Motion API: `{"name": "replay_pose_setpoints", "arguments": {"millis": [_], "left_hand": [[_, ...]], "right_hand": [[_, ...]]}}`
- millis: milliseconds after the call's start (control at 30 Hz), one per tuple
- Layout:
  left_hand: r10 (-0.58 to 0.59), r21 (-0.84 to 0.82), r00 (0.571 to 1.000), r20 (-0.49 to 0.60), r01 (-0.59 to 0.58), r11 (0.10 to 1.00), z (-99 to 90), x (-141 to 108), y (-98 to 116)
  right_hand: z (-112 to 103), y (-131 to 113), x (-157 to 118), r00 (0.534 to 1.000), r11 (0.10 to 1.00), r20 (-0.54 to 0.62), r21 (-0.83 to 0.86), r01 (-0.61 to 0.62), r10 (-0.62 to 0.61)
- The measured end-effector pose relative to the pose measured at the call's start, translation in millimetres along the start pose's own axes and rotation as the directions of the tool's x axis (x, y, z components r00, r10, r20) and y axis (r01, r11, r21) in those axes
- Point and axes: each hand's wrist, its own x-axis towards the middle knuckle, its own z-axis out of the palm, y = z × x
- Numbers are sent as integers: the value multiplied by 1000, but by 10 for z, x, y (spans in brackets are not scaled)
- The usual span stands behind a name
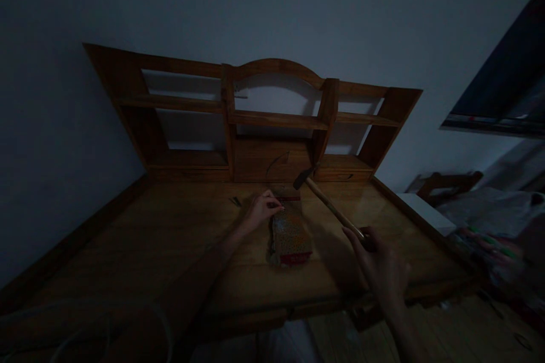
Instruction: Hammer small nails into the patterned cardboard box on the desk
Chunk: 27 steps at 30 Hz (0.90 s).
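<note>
My right hand (381,264) is wrapped round the wooden handle of a hammer (334,210), near its lower end. The dark hammer head is raised to the upper right of a speckled, brick-shaped block (292,232) with red at its ends. The block lies on the wooden desk (204,238). Over its upper left part is my left hand (261,210), thumb and forefinger pinched together at its surface. What they hold, if anything, is too small and dim to name. A few thin dark pieces (235,201) lie just left of that hand.
Along the desk's back stands a wooden shelf unit (279,120) with small drawers, against the wall. To the right are a white surface (426,212), a wooden chair back (449,186) and plastic bags (496,218). The room is dim.
</note>
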Motion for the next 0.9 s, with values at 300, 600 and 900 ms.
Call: {"name": "replay_pose_setpoints", "arguments": {"millis": [300,600,900], "left_hand": [[-41,35,999,-22,42,999,-13,-19,51],[-81,10,997,-4,81,997,10,-11,-19],[-79,27,997,-4,79,997,34,-13,-62]], "right_hand": [[35,-116,-123,982,976,-62,-142,167,-177],[111,-93,-224,973,957,-41,-190,217,-229],[95,-84,-230,967,947,32,-197,255,-254]]}}
